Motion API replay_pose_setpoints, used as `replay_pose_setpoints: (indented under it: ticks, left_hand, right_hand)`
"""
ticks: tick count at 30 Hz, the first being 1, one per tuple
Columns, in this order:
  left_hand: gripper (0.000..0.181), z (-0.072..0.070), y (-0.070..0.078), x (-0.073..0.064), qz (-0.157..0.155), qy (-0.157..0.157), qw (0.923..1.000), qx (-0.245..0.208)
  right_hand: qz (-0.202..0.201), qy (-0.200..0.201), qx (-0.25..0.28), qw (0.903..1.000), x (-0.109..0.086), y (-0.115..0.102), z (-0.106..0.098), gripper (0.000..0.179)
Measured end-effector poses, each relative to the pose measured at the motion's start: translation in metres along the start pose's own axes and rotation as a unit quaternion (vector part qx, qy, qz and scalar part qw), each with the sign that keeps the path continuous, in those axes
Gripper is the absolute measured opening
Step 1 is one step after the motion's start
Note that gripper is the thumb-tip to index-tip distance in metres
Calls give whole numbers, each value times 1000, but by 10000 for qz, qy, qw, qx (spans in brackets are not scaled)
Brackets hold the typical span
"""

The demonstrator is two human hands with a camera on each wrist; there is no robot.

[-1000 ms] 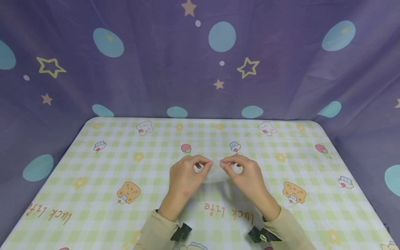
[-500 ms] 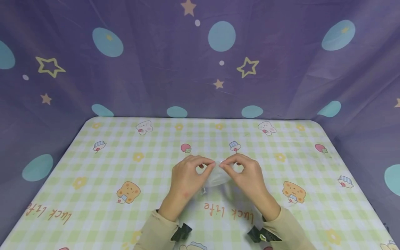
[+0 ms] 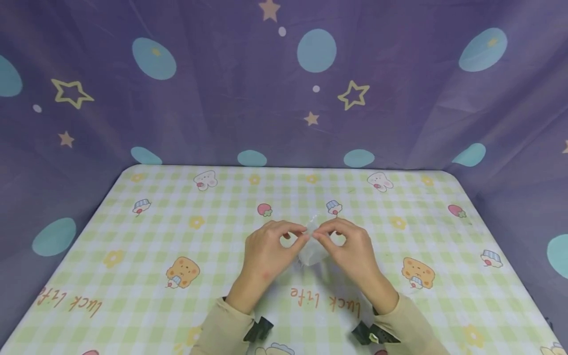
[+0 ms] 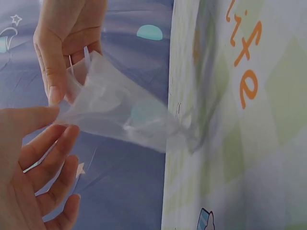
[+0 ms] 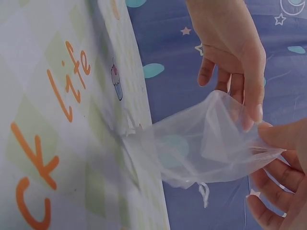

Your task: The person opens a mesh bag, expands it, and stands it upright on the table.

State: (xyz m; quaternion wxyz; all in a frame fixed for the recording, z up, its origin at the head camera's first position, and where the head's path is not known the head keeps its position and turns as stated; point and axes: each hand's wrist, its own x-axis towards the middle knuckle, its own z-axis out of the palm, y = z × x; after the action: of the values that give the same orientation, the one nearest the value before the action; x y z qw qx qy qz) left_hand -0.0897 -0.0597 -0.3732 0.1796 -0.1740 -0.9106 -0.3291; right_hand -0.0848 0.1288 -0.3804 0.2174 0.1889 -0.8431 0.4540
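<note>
Between my two hands hangs a small, thin, translucent white bag (image 3: 312, 254), held just above the table. Thumb and forefinger of my left hand (image 3: 269, 251) pinch its upper edge, and my right hand (image 3: 352, 249) pinches the same edge close by. The left wrist view has the bag (image 4: 115, 108) sloping down toward the cloth, its walls creased. From the right wrist, the bag (image 5: 192, 139) looks spread near the fingertips, and a thin white string (image 5: 205, 194) dangles from its side. No contents can be made out through it.
A table with a green-and-white checked cloth (image 3: 222, 236) lies under the hands, printed with cartoons and lettering. Behind it hangs a purple curtain (image 3: 239, 98) with stars and blue ovals. Black straps (image 3: 258, 329) circle both wrists.
The fingertips have drawn slightly closer together. The bag has turned and looks narrower, and part of it now stands up beyond the fingertips.
</note>
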Motion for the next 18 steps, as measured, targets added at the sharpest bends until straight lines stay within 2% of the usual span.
replay_pose_setpoints:
  ticks: [4,12,18]
  left_hand:
    - [8,-1,0,0,-47,43,10000,41]
    - [6,-4,-1,1,-146,320,9993,107]
    - [7,-4,-1,1,-140,154,9998,-73]
  right_hand:
    - [-37,5,-10,10000,0,0,0,8]
    - [109,11,-179,9998,-1,-2,0,7]
    - [32,45,-110,9999,0,-2,-1,9]
